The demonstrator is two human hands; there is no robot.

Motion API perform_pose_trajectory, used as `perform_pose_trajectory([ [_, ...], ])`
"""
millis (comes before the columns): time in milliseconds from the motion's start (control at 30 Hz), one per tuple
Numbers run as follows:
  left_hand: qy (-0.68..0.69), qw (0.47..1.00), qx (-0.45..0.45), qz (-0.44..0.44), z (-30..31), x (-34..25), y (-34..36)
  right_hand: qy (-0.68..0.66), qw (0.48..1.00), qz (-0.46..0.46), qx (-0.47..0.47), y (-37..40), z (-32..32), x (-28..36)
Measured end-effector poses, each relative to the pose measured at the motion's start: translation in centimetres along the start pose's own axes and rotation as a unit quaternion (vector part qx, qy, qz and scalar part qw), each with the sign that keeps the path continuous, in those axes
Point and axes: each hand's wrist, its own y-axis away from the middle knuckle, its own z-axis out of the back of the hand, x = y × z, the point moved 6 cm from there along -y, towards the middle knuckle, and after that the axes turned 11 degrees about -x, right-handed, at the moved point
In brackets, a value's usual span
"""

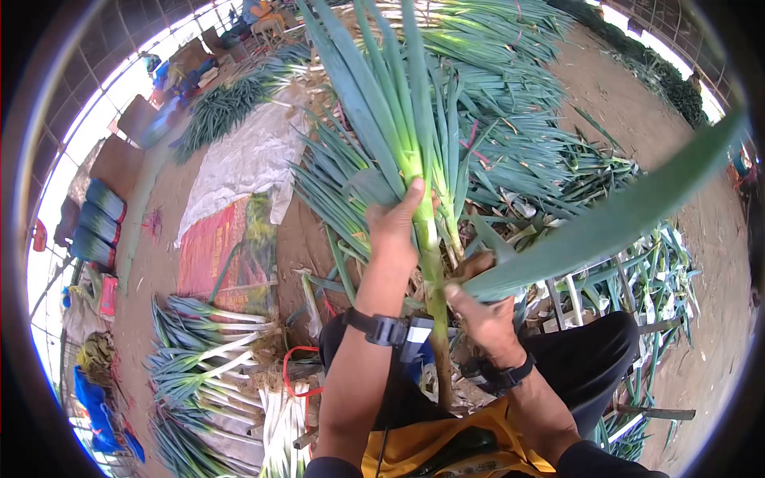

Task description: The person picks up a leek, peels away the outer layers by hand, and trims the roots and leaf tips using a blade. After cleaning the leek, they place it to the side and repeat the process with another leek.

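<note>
A tall leek (431, 255) stands nearly upright in front of me, its green leaves fanning out at the top and its lower end down between my knees. My left hand (393, 227) is wrapped round the stalk just below where the leaves spread. Lower down, my right hand (488, 323) pinches the base of a broad loose leaf (606, 231), which sticks out far to the right and is blurred at its tip. The right fingers are close beside the stalk. Behind my hands lie more leeks (510, 127) in a large heap.
Leeks with white stems (199, 358) lie in a pile at the lower left, beside stripped white stalks (283, 430) and a red strap (288, 370). Torn leaves (653, 279) litter the right side. A red woven sack (215, 247) and white sheet (247, 151) cover the ground. A person (263, 14) sits far back.
</note>
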Motion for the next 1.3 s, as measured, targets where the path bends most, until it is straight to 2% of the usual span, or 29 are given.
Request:
perform_pose_trajectory([
  [67, 0.012, 0.996, 0.013, 0.089, 0.1, 0.5, 0.2, -0.148, 0.985, -0.082, -0.040, -1.6, 0.6, -0.9],
  [100, 0.018, 0.995, 0.001, 0.100, 0.1, 0.4, 0.6, -0.180, 0.975, -0.115, -0.059, -2.4, -0.1, 0.3],
  [133, 0.016, 0.995, 0.003, 0.101, -0.2, 0.2, 1.0, -0.182, 0.975, -0.124, -0.039, -3.1, 0.1, -0.1],
  [200, 0.048, 0.994, 0.015, 0.098, -0.5, -0.2, 1.8, -0.283, 0.942, -0.171, 0.052, -3.1, -0.3, -0.4],
  [233, 0.046, 0.994, 0.013, 0.102, -0.4, 0.0, 1.7, -0.283, 0.942, -0.174, 0.049, -2.8, -0.1, -0.5],
  [300, 0.061, 0.996, -0.021, 0.064, -0.1, -0.3, 1.2, -0.229, 0.938, -0.258, 0.038, -1.0, 0.3, -1.7],
  [333, 0.059, 0.996, -0.024, 0.067, -0.2, -0.4, 1.2, -0.229, 0.937, -0.262, 0.036, -0.4, 0.5, -1.9],
  [400, 0.074, 0.992, -0.091, 0.033, 0.3, -1.0, 1.2, -0.054, 0.959, -0.276, 0.032, 1.6, 1.8, -2.9],
  [433, 0.085, 0.995, -0.031, 0.042, 0.2, -1.4, 0.5, 0.023, 0.961, -0.275, 0.021, 2.7, 2.5, -3.5],
  [467, 0.083, 0.995, -0.031, 0.044, 0.5, -1.3, 0.5, 0.098, 0.964, -0.237, 0.072, 3.7, 3.6, -5.3],
  [533, 0.066, 0.995, -0.071, 0.031, 0.2, -2.6, 1.8, 0.151, 0.980, -0.098, 0.089, 4.0, 2.8, -4.4],
  [600, 0.064, 0.998, -0.006, 0.009, 1.7, -1.3, -0.1, 0.178, 0.981, -0.001, 0.080, 3.8, 2.6, -5.2],
  [633, 0.039, 0.999, 0.031, 0.007, 2.1, 0.0, -1.4, 0.203, 0.974, -0.017, 0.104, 4.1, 3.1, -7.2],
  [667, -0.022, 1.000, -0.018, -0.001, 0.9, -2.0, 0.8, 0.227, 0.965, -0.031, 0.126, 4.4, 3.8, -8.8],
  [700, 0.003, 1.000, -0.007, -0.028, 1.4, -1.3, -0.4, 0.249, 0.960, -0.014, 0.124, 4.6, 4.0, -9.2],
  [733, -0.001, 1.000, -0.028, -0.002, 1.5, -1.4, -0.4, 0.269, 0.955, 0.002, 0.124, 4.9, 4.0, -9.6],
  [767, -0.007, 0.998, -0.051, 0.022, 1.6, -1.7, -0.3, 0.254, 0.957, -0.002, 0.137, 5.4, 4.1, -10.9],
  [800, -0.007, 0.999, -0.043, 0.027, 1.5, -2.1, -0.4, 0.269, 0.944, -0.089, 0.167, 6.3, 4.6, -12.3],
  [867, 0.018, 0.999, -0.025, -0.024, 2.3, -3.7, -0.5, 0.217, 0.966, -0.065, 0.127, 7.9, 5.4, -13.9],
  [933, 0.035, 0.999, -0.022, -0.028, 2.9, -4.6, -0.9, 0.297, 0.929, -0.132, 0.177, 10.9, 8.4, -17.8],
  [967, 0.040, 0.998, -0.016, -0.042, 3.1, -4.9, -1.2, 0.244, 0.952, -0.103, 0.155, 11.8, 9.2, -19.3],
  [1000, 0.044, 0.997, -0.012, -0.057, 3.4, -5.2, -1.3, 0.255, 0.935, -0.161, 0.186, 13.3, 10.7, -23.2],
  [1033, 0.061, 0.997, -0.020, -0.036, 3.4, -5.2, -1.0, 0.267, 0.935, -0.168, 0.162, 13.6, 11.5, -24.1],
  [1067, 0.051, 0.997, -0.031, -0.038, 3.9, -5.4, -1.1, 0.335, 0.918, -0.150, 0.153, 14.4, 12.9, -26.3],
  [1133, 0.078, 0.993, 0.057, -0.075, 3.2, -6.3, -1.1, 0.390, 0.900, -0.139, 0.139, 14.4, 14.1, -26.6],
  [1167, 0.082, 0.993, 0.047, -0.070, 3.4, -6.7, -0.9, 0.386, 0.900, -0.142, 0.142, 14.7, 14.6, -26.9],
  [1233, 0.090, 0.992, 0.035, -0.080, 4.1, -6.9, -1.4, 0.523, 0.813, -0.233, 0.101, 15.7, 17.0, -28.6],
  [1300, 0.097, 0.991, 0.022, -0.087, 5.0, -7.2, -1.8, 0.533, 0.798, -0.253, 0.125, 15.5, 17.5, -27.9],
])
